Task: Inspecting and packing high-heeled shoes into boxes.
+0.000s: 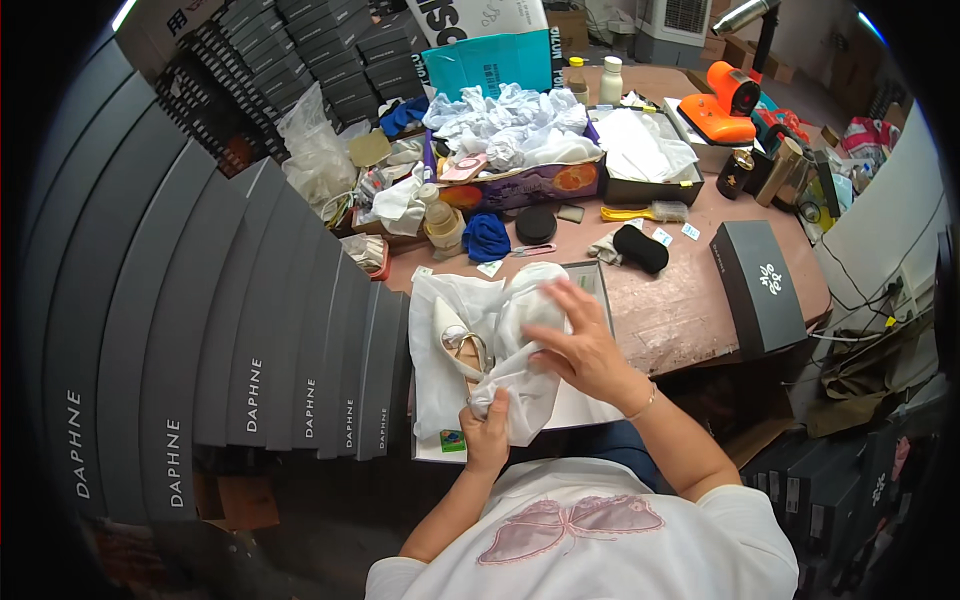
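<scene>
A white pointed shoe with a strap (462, 348) lies on white tissue paper (430, 310) in an open shoebox (600, 411) in front of me. Beside it is a bundle wrapped in white tissue (522, 310); what is inside is hidden. My left hand (486, 436) grips the near end of this bundle, thumb on top. Over its right side my right hand (585, 345) is spread, slightly blurred, its fingertips at the tissue. A small green packet (453, 440) sits at the box's near left corner.
Tall stacks of grey shoeboxes (230, 330) stand close on my left. At the right edge of the table (665, 320) is a closed dark shoebox (757, 285). Farther back are a carton (510, 185) of crumpled tissue, a bottle (442, 225), a blue cloth (487, 237) and a yellow brush (645, 212).
</scene>
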Available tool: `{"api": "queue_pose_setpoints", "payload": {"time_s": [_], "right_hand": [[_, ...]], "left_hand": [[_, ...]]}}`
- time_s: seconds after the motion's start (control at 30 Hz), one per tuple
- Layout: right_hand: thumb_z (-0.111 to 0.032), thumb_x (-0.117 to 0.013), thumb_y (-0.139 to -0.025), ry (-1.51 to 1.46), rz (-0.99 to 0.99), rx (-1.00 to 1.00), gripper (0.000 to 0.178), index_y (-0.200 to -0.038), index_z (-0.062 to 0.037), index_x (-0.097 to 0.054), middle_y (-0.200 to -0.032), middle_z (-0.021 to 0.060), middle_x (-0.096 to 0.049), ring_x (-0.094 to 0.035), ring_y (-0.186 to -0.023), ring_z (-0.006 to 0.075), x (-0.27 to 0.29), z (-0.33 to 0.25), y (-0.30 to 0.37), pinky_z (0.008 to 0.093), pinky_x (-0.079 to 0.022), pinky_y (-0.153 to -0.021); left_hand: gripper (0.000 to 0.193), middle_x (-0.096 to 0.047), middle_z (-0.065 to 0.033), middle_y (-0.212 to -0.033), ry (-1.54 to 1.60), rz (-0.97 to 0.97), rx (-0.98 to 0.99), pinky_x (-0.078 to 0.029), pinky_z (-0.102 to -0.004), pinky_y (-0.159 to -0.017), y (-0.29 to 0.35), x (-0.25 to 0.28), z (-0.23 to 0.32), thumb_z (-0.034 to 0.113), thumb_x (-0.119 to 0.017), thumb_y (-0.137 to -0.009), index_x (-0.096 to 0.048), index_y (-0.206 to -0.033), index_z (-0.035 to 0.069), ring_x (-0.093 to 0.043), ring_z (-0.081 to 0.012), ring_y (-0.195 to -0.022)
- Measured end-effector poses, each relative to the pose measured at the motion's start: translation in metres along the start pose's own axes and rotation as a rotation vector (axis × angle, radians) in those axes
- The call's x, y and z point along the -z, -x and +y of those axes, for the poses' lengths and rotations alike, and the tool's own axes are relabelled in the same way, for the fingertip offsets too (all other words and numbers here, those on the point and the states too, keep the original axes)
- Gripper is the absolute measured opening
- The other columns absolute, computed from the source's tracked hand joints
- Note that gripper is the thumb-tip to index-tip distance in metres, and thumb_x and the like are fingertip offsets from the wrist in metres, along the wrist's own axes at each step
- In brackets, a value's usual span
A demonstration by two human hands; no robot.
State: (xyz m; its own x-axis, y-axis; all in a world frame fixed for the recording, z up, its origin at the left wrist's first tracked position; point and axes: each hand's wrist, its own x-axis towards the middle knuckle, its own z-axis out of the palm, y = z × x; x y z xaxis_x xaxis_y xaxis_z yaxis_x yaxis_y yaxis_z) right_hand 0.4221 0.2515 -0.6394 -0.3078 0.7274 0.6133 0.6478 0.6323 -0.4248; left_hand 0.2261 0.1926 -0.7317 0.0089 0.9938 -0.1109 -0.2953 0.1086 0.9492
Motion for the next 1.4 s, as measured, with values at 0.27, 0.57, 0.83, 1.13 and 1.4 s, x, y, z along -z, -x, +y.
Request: {"api": "queue_pose_setpoints", "payload": {"time_s": [0.27, 0.57, 0.83, 1.13, 1.4], "right_hand": [[-0.014, -0.068, -0.078, -0.129, -0.319, -0.01, 0.021, -0.096, -0.0056, -0.062, -0.099, 0.0102, -0.062, -0.059, -0.094, 0.0274, -0.038, -0.078, 0.036, 0.041, -0.044, -0.087], [0.004, -0.066, -0.08, -0.526, -0.05, -0.16, 0.02, -0.1, -0.0014, -0.066, -0.097, 0.0122, -0.066, -0.066, -0.086, 0.0243, 0.035, -0.058, 0.016, 0.031, -0.054, -0.072], [-0.026, -0.073, -0.074, -0.145, -0.7, -0.067, 0.046, -0.112, -0.0058, -0.055, -0.085, 0.0138, -0.064, -0.065, -0.075, 0.0351, 0.046, -0.005, 0.029, 0.0429, -0.051, -0.064], [-0.028, -0.069, -0.086, -0.426, 0.004, -0.874, 0.035, -0.102, 0.0031, -0.062, -0.07, 0.0093, -0.063, -0.06, -0.055, 0.0158, 0.068, 0.065, 0.099, 0.0303, -0.047, -0.051], [-0.032, -0.065, -0.091, -0.567, 0.357, -0.896, 0.035, -0.102, 0.0013, -0.062, -0.072, 0.0025, -0.06, -0.053, -0.049, 0.0071, 0.103, 0.078, 0.094, 0.0212, -0.043, -0.044]], "left_hand": [[0.046, -0.057, -0.0087, -0.122, 0.301, -0.012, -0.009, -0.046, -0.0369, -0.095, -0.012, 0.018, -0.028, 0.036, -0.037, -0.099, -0.044, -0.133, 0.006, -0.056, -0.0228, -0.112], [0.068, -0.041, -0.0148, -0.145, 0.642, -0.186, 0.297, -0.034, -0.0454, -0.11, -0.003, 0.05, -0.017, 0.052, -0.036, -0.096, -0.031, -0.145, 0.005, -0.041, -0.0311, -0.132], [0.061, -0.049, -0.0204, -0.136, 0.502, -0.212, 0.474, -0.042, -0.0461, -0.104, 0.009, 0.078, 0.021, 0.046, -0.041, -0.096, -0.043, -0.137, 0.0, -0.051, -0.0327, -0.123], [0.048, -0.054, -0.01, -0.128, 0.341, 0.243, -0.375, -0.036, -0.0475, -0.107, -0.031, 0.009, 0.097, 0.043, -0.033, -0.101, -0.054, -0.124, 0.005, -0.05, -0.027, -0.122], [0.043, -0.058, -0.0178, -0.123, -1.402, -1.193, -0.172, -0.034, -0.0482, -0.107, -0.105, -0.093, -0.052, 0.026, -0.061, -0.088, -0.056, -0.121, 0.001, -0.053, -0.0303, -0.12]]}}
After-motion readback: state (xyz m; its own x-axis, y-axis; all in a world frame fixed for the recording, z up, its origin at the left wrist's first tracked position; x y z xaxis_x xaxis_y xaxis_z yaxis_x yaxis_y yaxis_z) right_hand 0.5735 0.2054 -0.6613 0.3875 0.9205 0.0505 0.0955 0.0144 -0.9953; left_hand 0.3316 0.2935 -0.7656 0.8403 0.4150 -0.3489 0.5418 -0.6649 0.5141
